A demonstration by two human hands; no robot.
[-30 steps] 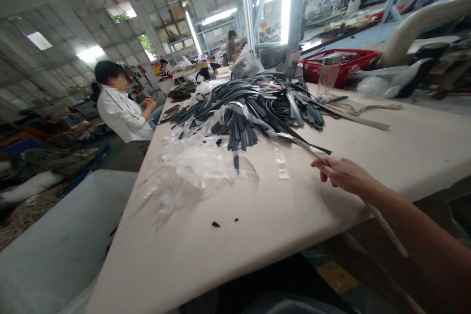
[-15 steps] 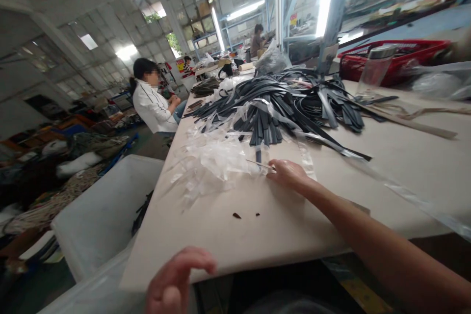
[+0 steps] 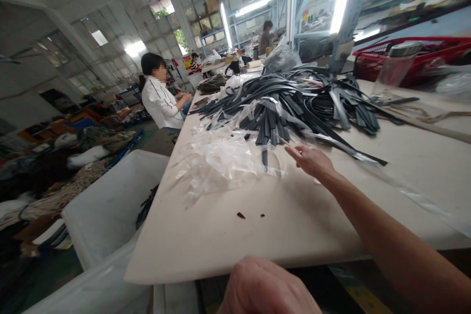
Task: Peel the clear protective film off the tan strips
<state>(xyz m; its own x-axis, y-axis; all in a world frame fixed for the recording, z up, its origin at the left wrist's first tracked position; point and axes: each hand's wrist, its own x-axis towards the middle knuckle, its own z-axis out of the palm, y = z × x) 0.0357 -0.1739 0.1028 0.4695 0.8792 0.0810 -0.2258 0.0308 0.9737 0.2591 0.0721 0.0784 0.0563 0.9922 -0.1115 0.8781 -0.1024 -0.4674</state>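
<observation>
My right hand (image 3: 309, 159) is closed round a thin pointed tool (image 3: 283, 142) at the front of a pile of dark flat strips (image 3: 272, 103). Crumpled clear plastic film (image 3: 221, 157) lies left of that hand. One dark strip end sticks out toward me between film and hand. My left hand (image 3: 265, 287) is at the table's front edge, its back toward the camera and its fingers hidden. Two small dark scraps (image 3: 240, 216) rest on the pale table (image 3: 191, 240).
A white bin (image 3: 110, 201) stands against the table's left side. At the back right are a glass jar (image 3: 395, 71) and a red basket (image 3: 368, 64). A seated person (image 3: 160, 100) is beyond the table's left edge.
My left hand has moved right along the front edge. My right hand has moved up and slightly right with the tool, nearer the strips. The view has shifted a little.
</observation>
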